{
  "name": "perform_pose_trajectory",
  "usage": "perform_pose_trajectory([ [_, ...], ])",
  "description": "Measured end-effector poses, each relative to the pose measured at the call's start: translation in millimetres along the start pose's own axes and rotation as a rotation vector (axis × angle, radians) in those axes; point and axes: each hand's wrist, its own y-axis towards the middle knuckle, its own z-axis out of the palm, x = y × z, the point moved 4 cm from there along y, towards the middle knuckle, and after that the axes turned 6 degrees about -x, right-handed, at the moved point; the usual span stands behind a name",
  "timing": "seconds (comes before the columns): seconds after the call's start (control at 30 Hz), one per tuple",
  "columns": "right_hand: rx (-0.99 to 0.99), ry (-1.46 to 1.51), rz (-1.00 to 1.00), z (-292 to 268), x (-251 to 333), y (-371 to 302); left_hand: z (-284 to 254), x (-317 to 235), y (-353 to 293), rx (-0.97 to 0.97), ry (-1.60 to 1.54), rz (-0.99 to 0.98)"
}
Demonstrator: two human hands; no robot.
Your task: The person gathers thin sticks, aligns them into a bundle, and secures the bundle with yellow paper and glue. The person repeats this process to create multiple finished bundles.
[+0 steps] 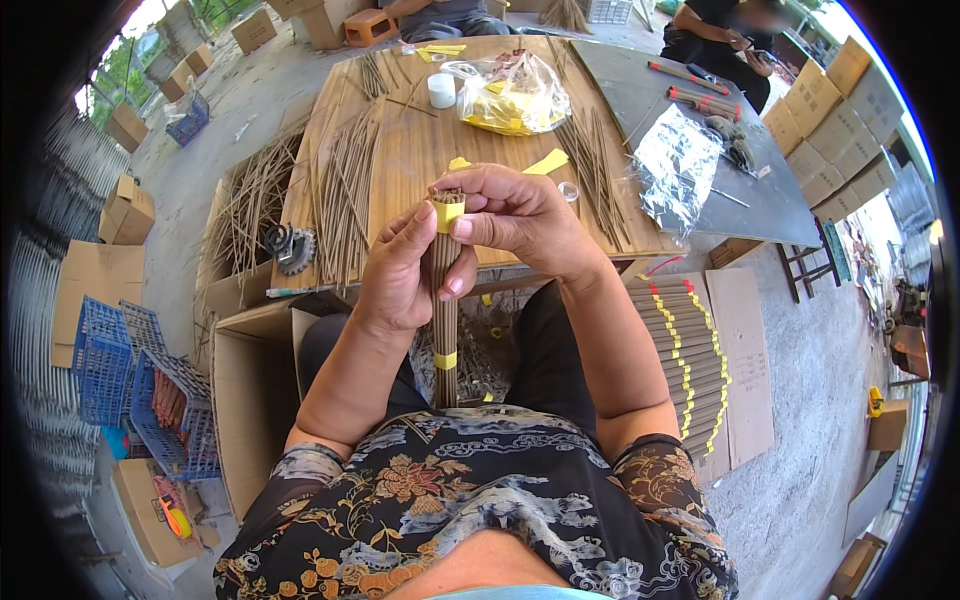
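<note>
A: Head view. Bundle (444,300) of thin brown sticks stands upright between both hands, above the lap, its foot near the person's chest. Yellow tape band at the top, a second lower down.

B: Handling?

A: Judged light. Single sticks look brittle; bound together they should be stiff enough. Best gripped round the shaft close to a band, where the sticks are packed tight. A squeeze at the loose tips could snap them.

B: Hands?

A: Left hand (400,275) curled round the upper shaft, fingers closed on it. Right hand (520,215) pinches the top band, thumb and forefinger pressed onto the tape; other fingers bent, not spread.

B: Surroundings?

A: Beyond the hands, a wooden table (420,150) with loose sticks (345,195), a plastic bag (512,95) of yellow strips, a white cup (441,90). Right of the right arm, finished bundles (685,350) lie in a row.
</note>
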Motion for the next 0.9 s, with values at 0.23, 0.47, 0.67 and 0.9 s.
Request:
perform_pose_trajectory([
  [0.23,0.07,0.167,0.037,5,12,-6,8,-6,-3,0.078,0.004,-0.001],
  [0.47,-0.005,0.121,0.044,8,7,-3,19,-10,-14,0.027,0.058,0.052],
  [0.67,-0.042,0.121,-0.102,25,8,-14,16,-39,-27,0.014,0.083,0.272],
  [0.9,0.231,0.128,0.224,88,-43,-54,15,-54,-41,-0.082,0.027,0.422],
])
